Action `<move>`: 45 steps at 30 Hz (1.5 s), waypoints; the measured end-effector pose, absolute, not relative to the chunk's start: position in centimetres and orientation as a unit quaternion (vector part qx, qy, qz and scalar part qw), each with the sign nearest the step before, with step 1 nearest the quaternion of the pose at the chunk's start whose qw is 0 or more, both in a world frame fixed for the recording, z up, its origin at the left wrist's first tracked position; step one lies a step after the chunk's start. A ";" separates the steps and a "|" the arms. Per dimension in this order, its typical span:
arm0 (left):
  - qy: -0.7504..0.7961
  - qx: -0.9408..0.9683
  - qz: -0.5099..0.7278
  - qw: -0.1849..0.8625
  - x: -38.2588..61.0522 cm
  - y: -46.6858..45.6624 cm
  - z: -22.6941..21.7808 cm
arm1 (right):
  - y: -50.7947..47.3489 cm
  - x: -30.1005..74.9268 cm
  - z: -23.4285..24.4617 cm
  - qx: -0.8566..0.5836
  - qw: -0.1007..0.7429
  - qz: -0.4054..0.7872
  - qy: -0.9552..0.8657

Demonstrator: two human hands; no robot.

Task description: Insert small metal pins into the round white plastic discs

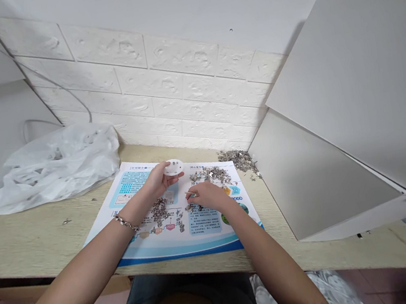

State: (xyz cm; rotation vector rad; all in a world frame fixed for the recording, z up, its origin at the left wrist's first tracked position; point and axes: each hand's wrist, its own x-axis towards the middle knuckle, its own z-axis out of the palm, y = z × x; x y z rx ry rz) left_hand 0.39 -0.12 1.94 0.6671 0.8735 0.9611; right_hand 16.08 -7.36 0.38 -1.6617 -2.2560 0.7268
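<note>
- White round plastic disc (173, 166): held in the air above the far edge of the printed sheet (209, 243), left of centre. Being round, it shows no long axis; it is seen nearly edge-on, with its face tilted up.
- Left hand (159, 179): the nearer hand to the disc. Fingers are closed around its rim, grasping it from the near side.
- Right hand (209, 196): rests palm down, right of centre on the sheet, well below the disc. Fingers (191, 195) are curved down onto the small metal parts (206, 176). Whether they grip a part cannot be determined.
- Small metal parts, location: loose clusters lie on the sheet, beyond the right hand and just beyond the left wrist. A further heap sits on the table (29, 244) past the sheet's far right corner.
- Surroundings: a white plastic bag (49, 170) lies at the table's far left. A pale grey panel (327, 169) stands at the right, beside the heap.
</note>
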 end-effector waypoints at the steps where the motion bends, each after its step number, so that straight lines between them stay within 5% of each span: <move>1: 0.398 0.308 0.441 0.743 0.4 -0.1 1.9 | -7.3 16.0 0.3 -0.570 0.118 0.252 -0.773; 15: 0.368 0.362 0.406 0.754 0.5 0.0 1.4 | -7.5 15.9 0.2 -0.570 0.135 0.275 -0.763; 22: 0.329 0.441 0.367 0.751 0.8 -0.4 1.1 | -6.8 17.2 0.9 -0.549 0.326 0.376 -0.671; 29: 0.326 0.644 0.276 0.635 1.5 -1.6 0.2 | -5.7 17.6 0.4 -0.526 0.493 0.417 -0.554; 45: 0.314 0.663 0.291 0.615 1.8 -2.5 1.2 | -6.5 16.8 0.5 -0.587 0.412 0.309 -0.625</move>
